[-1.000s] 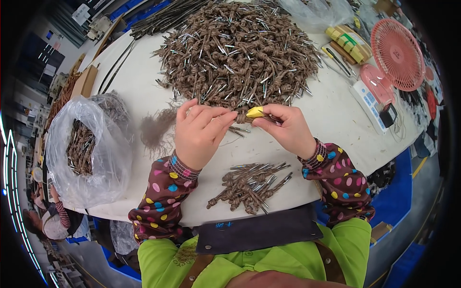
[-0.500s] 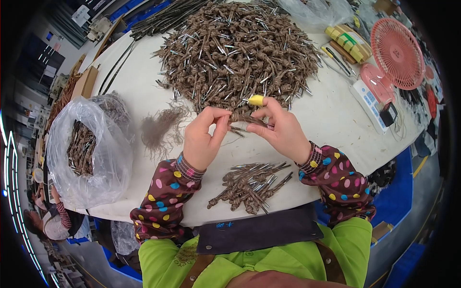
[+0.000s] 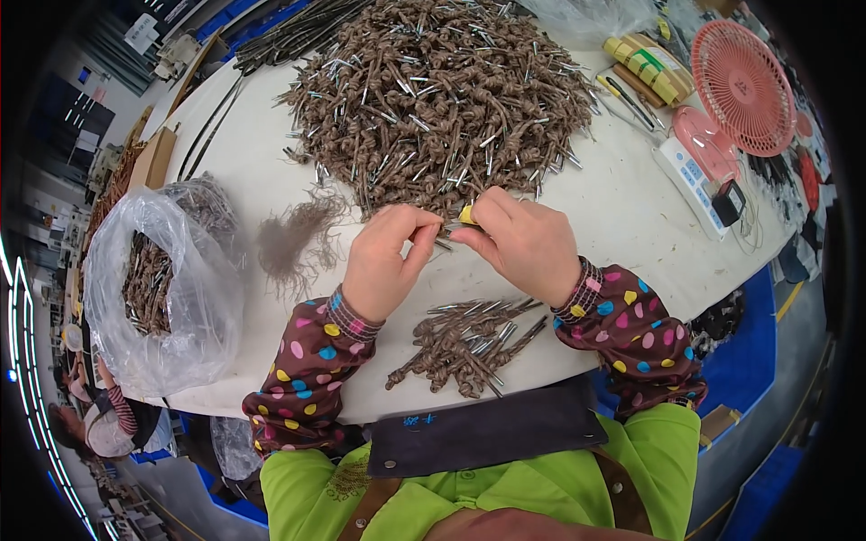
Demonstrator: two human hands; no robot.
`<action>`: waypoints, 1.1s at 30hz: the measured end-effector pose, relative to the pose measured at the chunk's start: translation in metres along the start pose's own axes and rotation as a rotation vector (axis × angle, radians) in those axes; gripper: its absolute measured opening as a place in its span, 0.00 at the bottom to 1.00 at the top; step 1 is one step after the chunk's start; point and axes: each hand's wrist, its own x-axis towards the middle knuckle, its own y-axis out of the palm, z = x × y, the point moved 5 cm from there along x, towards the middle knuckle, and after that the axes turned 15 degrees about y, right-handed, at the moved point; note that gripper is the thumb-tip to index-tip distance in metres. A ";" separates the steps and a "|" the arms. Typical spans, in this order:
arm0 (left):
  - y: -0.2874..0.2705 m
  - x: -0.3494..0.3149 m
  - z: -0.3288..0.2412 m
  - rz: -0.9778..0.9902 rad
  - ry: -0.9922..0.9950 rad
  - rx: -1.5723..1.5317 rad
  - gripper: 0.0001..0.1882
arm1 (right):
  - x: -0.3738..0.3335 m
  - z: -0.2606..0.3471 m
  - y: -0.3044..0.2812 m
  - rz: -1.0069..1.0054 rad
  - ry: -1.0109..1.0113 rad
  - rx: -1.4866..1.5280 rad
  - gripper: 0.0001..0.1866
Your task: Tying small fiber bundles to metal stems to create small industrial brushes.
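Note:
My left hand (image 3: 390, 261) pinches thumb and forefinger together at the end of a knotted brown cord, which is mostly hidden between my hands. My right hand (image 3: 526, 243) is curled over the same cord, thumb against the bent fingers. A yellow wrap (image 3: 466, 214) covers a fingertip of that hand. Just beyond both hands rises a big heap of knotted brown cords (image 3: 433, 108) with shiny metal tips. Closer to my body lies a small pile of similar cords (image 3: 460, 347).
Loose brown fibres (image 3: 302, 236) lie left of my hands. Further left stands a clear plastic bag (image 3: 203, 307) of cords. At right are a pink fan (image 3: 744, 88), a white power strip (image 3: 693, 185), a cutter knife (image 3: 629, 99) and a yellow-wrapped bundle (image 3: 651, 68). A person (image 3: 113, 419) is at far left.
My right hand has turned inward and its fingers have curled down over the cord, hiding most of the yellow wrap and the cord's loose ends. My left hand keeps its pinch.

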 end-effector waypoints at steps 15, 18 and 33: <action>0.002 -0.004 0.002 0.031 -0.068 -0.093 0.03 | -0.003 0.007 -0.006 -0.081 -0.132 -0.149 0.14; 0.004 -0.011 0.013 -0.023 -0.260 -0.351 0.03 | 0.000 -0.003 -0.006 -0.025 0.001 0.056 0.14; -0.007 0.003 0.001 0.017 0.098 0.057 0.18 | 0.004 -0.030 0.019 0.402 0.596 0.691 0.12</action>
